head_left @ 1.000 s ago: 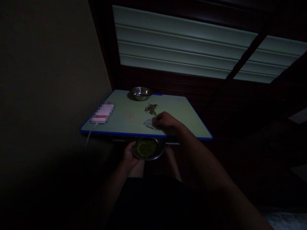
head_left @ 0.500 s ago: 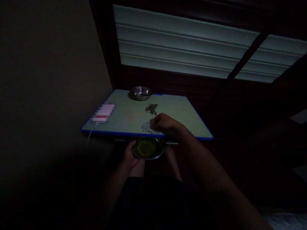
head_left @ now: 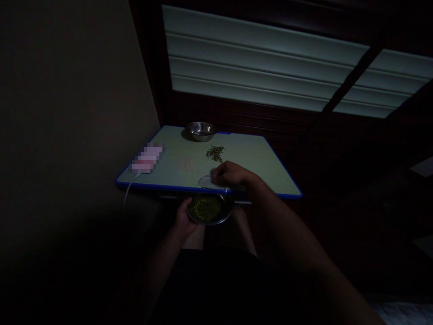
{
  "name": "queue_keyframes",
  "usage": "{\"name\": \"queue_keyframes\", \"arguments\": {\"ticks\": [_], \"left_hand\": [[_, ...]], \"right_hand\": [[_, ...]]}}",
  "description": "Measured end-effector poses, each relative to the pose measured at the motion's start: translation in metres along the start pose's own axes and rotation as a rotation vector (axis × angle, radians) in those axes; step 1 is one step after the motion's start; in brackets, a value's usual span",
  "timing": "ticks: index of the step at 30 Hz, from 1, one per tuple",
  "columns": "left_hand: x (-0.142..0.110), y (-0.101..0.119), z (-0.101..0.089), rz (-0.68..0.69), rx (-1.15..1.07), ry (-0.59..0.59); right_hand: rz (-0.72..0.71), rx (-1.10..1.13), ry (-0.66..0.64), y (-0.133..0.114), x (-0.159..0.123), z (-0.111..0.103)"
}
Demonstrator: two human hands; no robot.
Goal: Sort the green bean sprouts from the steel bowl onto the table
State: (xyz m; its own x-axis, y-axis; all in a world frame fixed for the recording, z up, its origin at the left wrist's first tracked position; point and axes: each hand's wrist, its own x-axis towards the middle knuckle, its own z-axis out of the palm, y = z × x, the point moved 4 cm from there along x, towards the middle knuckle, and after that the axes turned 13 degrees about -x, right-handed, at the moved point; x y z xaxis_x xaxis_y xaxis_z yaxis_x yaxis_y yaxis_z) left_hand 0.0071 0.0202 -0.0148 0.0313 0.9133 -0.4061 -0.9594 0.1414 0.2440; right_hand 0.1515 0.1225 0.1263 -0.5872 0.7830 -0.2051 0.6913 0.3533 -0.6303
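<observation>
My left hand [head_left: 185, 221] grips the rim of a metal bowl [head_left: 216, 222] just below the table's front edge. Small green grains [head_left: 205, 208], like mung beans, lie in that bowl. Over the front of the tabletop, my right hand [head_left: 230, 173] is closed on a clear, rounded flat piece [head_left: 204, 181], whose exact kind I cannot make out. A few dark grains show at the edge beneath this piece. Beyond my right hand, a loose heap of grains [head_left: 215, 153] is spread on the tabletop.
The pale table [head_left: 162, 174] has a blue rim. A second metal bowl [head_left: 200, 132] stands at its back. To the left lies a blurred pink object [head_left: 147, 158] with a white cable [head_left: 127, 194] hanging off the edge. A wall [head_left: 77, 113] rises on the left; the room is dark.
The clear piece has shifted slightly toward the front edge. Fewer loose grains show there than before. My left hand and the bowl have hardly moved.
</observation>
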Motion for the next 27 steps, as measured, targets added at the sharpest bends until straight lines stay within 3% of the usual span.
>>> {"name": "queue_keyframes", "arguments": {"ticks": [12, 16, 19, 22, 27], "left_hand": [[0.001, 0.000, 0.000, 0.004, 0.010, 0.005], [0.002, 0.000, -0.001, 0.015, 0.010, 0.009], [0.003, 0.001, -0.004, 0.018, 0.003, 0.005], [0.003, 0.001, -0.005, -0.006, 0.010, 0.018], [0.001, 0.001, -0.002, -0.005, 0.014, 0.034]], "right_hand": [[-0.037, -0.006, -0.018, -0.006, -0.007, 0.000], [-0.024, 0.103, -0.001, -0.004, -0.008, -0.001], [0.073, 0.291, 0.168, 0.008, -0.006, -0.007], [0.201, 0.447, 0.479, 0.029, -0.004, -0.020], [0.310, 0.292, 0.886, 0.061, -0.005, -0.038]]}}
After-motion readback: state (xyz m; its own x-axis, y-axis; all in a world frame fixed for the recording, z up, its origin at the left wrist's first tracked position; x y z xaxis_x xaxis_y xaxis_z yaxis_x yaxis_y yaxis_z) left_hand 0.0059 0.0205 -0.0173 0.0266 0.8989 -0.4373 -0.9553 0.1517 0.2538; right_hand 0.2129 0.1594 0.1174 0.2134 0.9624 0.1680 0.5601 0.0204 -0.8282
